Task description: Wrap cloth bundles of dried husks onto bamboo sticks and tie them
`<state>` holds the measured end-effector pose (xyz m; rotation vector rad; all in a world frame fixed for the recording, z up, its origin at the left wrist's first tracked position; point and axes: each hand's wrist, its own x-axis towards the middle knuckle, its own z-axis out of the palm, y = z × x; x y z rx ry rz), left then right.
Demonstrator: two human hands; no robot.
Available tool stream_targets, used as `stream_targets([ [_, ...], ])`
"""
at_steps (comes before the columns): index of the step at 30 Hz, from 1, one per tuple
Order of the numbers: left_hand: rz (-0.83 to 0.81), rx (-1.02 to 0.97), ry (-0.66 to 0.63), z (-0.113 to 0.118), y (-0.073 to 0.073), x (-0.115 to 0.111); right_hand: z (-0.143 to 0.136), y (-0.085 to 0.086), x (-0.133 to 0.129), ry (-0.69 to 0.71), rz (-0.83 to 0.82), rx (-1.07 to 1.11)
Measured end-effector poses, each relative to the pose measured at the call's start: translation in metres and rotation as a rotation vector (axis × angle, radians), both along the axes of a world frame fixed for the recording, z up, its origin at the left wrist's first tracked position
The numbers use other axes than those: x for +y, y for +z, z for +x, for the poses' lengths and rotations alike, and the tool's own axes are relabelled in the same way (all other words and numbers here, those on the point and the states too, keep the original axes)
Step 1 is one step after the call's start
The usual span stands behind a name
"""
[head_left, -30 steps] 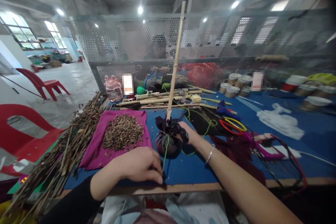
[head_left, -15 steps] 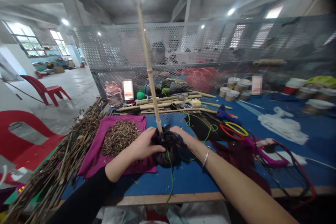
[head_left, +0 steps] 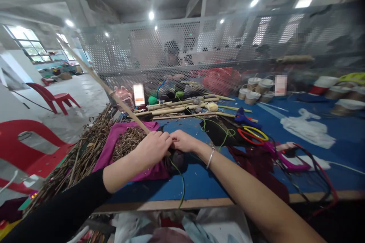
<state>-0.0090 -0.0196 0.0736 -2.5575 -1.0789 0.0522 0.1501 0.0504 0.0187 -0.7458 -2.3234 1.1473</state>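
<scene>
A long bamboo stick (head_left: 121, 103) leans to the upper left, its lower end going into a dark cloth bundle (head_left: 179, 160). My left hand (head_left: 154, 146) is closed over the top of that bundle at the foot of the stick, and its fingers hide the join. My right hand (head_left: 184, 141) is closed against the left one, pinching the dark cloth from the right. From beneath the hands a green yarn (head_left: 183, 186) trails down to the table's front edge. Left of the bundle, dried plant bits (head_left: 128, 140) lie heaped on a magenta cloth (head_left: 107, 151).
Dry stalks (head_left: 82, 148) are piled on the left by a red chair (head_left: 25, 148). Bamboo sticks (head_left: 173, 109) and yarn balls lie along the back before a perforated metal screen (head_left: 114, 59). On the right are scissors (head_left: 253, 134), a white plastic bag (head_left: 308, 127) and paper-covered cups (head_left: 252, 97).
The bamboo stick has tipped from nearly upright to a steep lean leftward. My hands have drawn together over the bundle, and my left hand has turned over its top.
</scene>
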Motion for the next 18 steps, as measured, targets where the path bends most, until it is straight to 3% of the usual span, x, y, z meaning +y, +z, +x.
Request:
stream_targets([
  [7,-0.169,0.159,0.103,0.008,0.005,-0.005,-0.005,0.001,-0.009,-0.064,0.037,0.038],
  [13,-0.265,0.234,0.01,0.006,0.021,0.003,0.005,0.006,-0.015,-0.149,-0.04,0.145],
  [15,-0.316,0.151,0.003,-0.001,0.035,-0.004,0.01,0.008,-0.015,-0.174,-0.113,0.19],
  [18,-0.441,-0.213,0.074,-0.013,0.057,-0.025,0.01,0.009,-0.019,-0.218,-0.212,0.291],
])
